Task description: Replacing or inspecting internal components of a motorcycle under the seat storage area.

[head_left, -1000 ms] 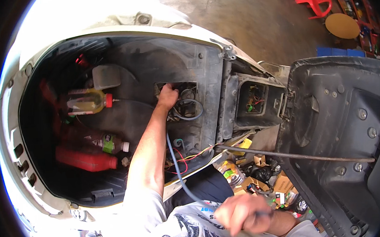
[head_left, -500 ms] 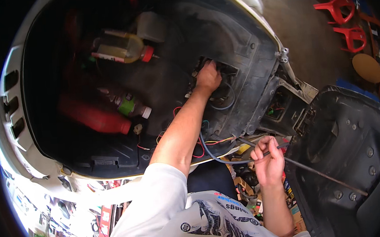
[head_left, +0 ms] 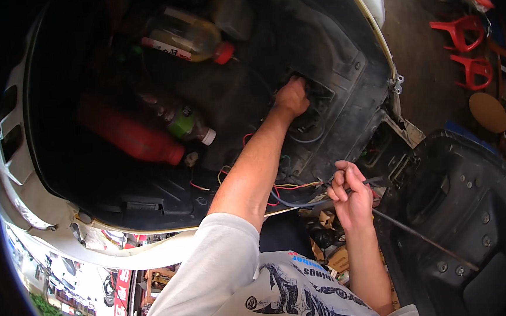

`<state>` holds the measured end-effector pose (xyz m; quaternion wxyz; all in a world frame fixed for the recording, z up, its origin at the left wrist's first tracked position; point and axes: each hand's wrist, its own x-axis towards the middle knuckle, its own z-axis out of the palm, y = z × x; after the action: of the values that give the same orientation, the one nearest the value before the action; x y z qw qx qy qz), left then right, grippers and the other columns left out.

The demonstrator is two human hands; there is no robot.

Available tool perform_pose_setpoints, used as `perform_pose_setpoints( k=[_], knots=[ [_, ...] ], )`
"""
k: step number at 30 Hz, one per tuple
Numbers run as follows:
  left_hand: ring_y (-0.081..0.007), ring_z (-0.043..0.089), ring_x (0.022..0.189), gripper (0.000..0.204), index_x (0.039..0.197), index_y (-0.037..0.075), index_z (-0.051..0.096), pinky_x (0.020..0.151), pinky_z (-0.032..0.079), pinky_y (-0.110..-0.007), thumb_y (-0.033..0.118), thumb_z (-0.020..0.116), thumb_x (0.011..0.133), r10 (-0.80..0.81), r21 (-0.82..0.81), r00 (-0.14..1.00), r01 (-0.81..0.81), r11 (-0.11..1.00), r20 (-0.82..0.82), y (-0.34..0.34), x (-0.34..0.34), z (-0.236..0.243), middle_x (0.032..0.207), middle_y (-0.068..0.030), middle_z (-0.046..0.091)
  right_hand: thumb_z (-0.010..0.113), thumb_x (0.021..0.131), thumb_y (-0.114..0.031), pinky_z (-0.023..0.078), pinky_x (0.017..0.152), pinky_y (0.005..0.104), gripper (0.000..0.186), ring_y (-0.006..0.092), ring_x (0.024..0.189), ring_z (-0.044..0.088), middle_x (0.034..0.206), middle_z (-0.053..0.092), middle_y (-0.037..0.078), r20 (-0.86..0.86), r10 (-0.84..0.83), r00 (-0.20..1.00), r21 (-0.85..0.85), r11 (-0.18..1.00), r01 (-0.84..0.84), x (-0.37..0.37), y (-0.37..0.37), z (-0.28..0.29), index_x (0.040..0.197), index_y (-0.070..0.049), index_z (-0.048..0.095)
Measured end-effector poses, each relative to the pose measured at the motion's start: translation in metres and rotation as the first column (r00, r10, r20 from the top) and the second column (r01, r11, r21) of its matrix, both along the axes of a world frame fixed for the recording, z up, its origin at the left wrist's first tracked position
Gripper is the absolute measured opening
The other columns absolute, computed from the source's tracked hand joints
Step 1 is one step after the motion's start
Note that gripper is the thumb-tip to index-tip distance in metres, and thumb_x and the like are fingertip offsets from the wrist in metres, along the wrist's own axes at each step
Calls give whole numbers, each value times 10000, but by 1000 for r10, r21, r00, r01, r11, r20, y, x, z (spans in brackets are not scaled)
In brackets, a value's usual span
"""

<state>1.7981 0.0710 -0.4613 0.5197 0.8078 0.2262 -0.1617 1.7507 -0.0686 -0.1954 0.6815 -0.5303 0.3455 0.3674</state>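
Observation:
My left hand (head_left: 291, 98) reaches down into a rectangular opening (head_left: 326, 94) in the floor of a black under-seat storage bin (head_left: 241, 76). Its fingers are curled, and their tips are hidden inside the opening. My right hand (head_left: 353, 201) is raised by the bin's near edge, fingers closed around a grey hose (head_left: 303, 204) and a long thin metal rod (head_left: 426, 238). The hose runs left toward the bin, while the rod slants down to the right. Close to my left forearm lie loose red and yellow wires (head_left: 293, 185) and a looped hose (head_left: 309, 139).
Inside the bin lie a bottle with a red cap (head_left: 194, 36), a bottle with a green label (head_left: 183, 122) and a red container (head_left: 128, 131). The raised black seat (head_left: 439, 215) stands at right. Red plastic chairs (head_left: 466, 31) stand on the floor beyond.
The whole view has shifted, so the bin and bottles sit a little further right and lower. My left hand stays in the opening, and my right hand still grips the hose and rod, slightly higher.

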Motion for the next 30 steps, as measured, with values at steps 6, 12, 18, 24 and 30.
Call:
perform_pose_setpoints(
  k=[6,12,18,24,30],
  knots=[
    [-326,536,1117,344,1077,115,573,924,468,-426,132,615,736,-15,-36,998,13,999,-63,3,1,6,1207,-112,529,461,984,-188,327,544,239,236,72,530,362,748,502,25,-13,14,1000,-43,999,-15,-5,5,-9,1054,9,569],
    [-324,550,1099,291,1044,117,600,923,467,-423,152,611,755,-9,-62,999,6,998,-52,3,1,9,1181,-107,548,454,989,-198,340,556,242,243,76,544,377,753,504,20,-2,22,1000,-68,997,-22,-10,1,-13,1053,5,572],
    [-305,553,1107,251,1024,120,636,920,470,-404,154,607,777,9,-90,1000,-11,996,-16,7,0,5,1168,-108,575,454,989,-197,352,560,245,243,79,553,395,756,509,21,-3,39,999,-79,996,-39,-14,0,-18,1054,5,572],
    [-342,567,1054,248,980,52,633,904,455,-403,148,635,751,54,-129,998,-57,990,-26,7,2,10,1085,-167,608,453,989,-197,355,565,246,244,85,563,407,758,509,25,-13,43,999,-96,994,-44,-18,-2,-20,1056,7,571],
    [-330,573,1054,247,988,70,639,913,453,-399,148,651,754,50,-139,998,-53,989,-29,8,0,11,1087,-152,612,445,992,-195,351,563,244,245,87,570,408,760,509,28,-28,50,998,-93,994,-53,-21,-4,-21,1061,4,571]
  ],
)
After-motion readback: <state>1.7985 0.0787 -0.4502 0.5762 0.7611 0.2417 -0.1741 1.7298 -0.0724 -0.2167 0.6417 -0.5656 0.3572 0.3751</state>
